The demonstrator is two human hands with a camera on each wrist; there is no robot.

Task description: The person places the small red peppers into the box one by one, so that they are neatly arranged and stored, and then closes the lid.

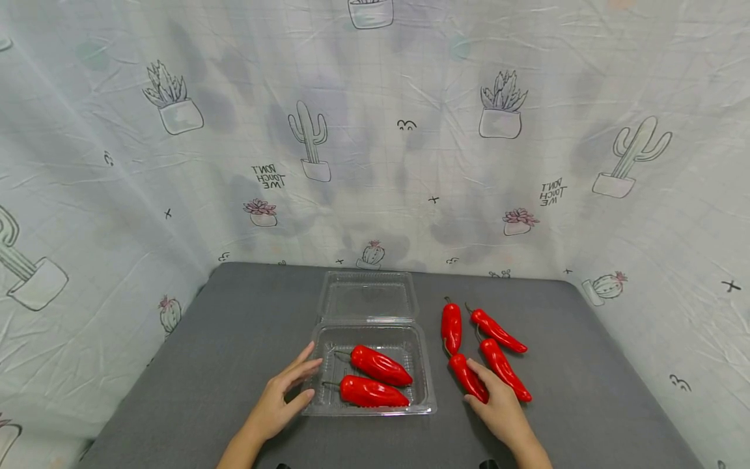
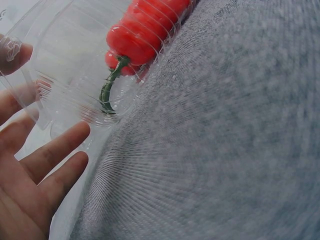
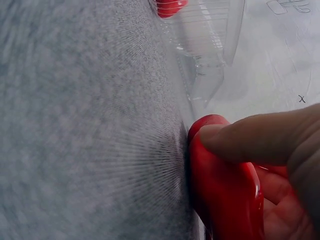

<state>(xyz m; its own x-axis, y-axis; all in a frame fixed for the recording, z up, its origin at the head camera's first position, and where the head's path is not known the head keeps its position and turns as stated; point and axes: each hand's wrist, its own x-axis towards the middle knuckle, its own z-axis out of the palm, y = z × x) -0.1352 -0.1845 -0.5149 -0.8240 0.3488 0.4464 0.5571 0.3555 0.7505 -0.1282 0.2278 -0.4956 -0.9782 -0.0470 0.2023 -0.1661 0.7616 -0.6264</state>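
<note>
The head view alone shows the open clear container (image 1: 426,374) with its two red peppers (image 1: 375,392) whole, on the table (image 1: 234,352). The right wrist view adds the right hand's (image 1: 498,407) thumb pressed on the held pepper (image 1: 467,376), fingers on its other side: that grip pinches it. The pepper lies between them, its stem pointing away. The left hand (image 1: 278,397), fingers loosely spread, is at the container's left edge.

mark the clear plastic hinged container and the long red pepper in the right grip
Clear plastic hinged container (image 1: 425,378), head view: right rim of the base.
Long red pepper (image 3: 222,192), right wrist view: middle of the body.
</note>
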